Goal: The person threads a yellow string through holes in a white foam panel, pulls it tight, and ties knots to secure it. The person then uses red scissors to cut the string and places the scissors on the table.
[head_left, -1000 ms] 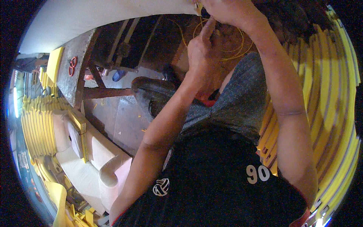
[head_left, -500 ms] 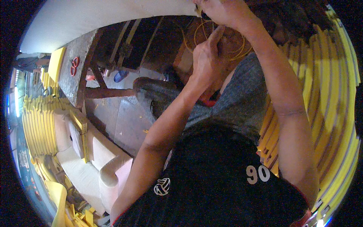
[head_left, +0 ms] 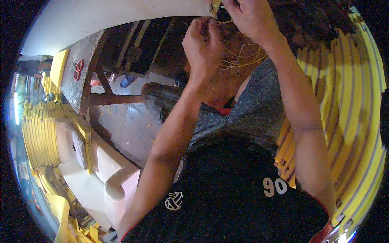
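A thin yellow cord [head_left: 245, 60] hangs in loose loops over the dark area above my lap. My left hand [head_left: 201, 50] is closed, thumb and finger pinched together at the lower edge of a large pale upholstered piece [head_left: 121, 16]. A strand of the cord runs from beside those fingertips toward my right hand [head_left: 256, 22]. My right hand is bent, its fingers closed at the corner of the pale piece beside a small yellowish part [head_left: 215, 8]. The top of the frame cuts close to these fingertips, and what they grip is hard to make out.
Red-handled scissors [head_left: 79, 69] lie on a worn wooden bench [head_left: 77, 87] to the left. Stacked yellow foam-like pieces [head_left: 340, 93] rise close on my right, with another stack [head_left: 39, 133] far left. A pale upholstered seat [head_left: 83, 172] stands lower left. A blue slipper [head_left: 128, 81] is on the floor.
My left hand has moved up and left to the edge of the pale piece, and its pointing finger has curled in. My right hand has shifted slightly right. The cord loops hang lower.
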The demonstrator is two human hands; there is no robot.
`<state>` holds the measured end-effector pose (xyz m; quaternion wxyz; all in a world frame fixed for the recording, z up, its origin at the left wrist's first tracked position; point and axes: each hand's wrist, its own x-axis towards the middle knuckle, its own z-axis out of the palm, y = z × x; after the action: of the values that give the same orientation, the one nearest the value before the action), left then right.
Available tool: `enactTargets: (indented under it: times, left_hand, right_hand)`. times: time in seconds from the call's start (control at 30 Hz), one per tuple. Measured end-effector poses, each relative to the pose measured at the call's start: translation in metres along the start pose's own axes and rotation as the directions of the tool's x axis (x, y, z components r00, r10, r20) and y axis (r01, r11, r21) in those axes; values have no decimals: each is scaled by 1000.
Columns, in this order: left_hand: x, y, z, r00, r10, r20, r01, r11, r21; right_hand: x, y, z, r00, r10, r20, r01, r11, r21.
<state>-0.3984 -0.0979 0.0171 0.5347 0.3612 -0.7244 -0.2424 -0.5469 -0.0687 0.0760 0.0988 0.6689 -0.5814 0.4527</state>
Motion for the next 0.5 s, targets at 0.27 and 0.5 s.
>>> enactTargets:
  times: [0.27, 0.5]
  left_hand:
    - [33, -15, 18, 991, -94, 96, 47, 911, 409]
    - [35, -19, 20, 992, -7, 124, -66, 816, 575]
  right_hand:
    - [3, -6, -3, 991, -61, 120, 73, 992, -101]
    - [2, -6, -4, 990, 50, 134, -60, 996, 72]
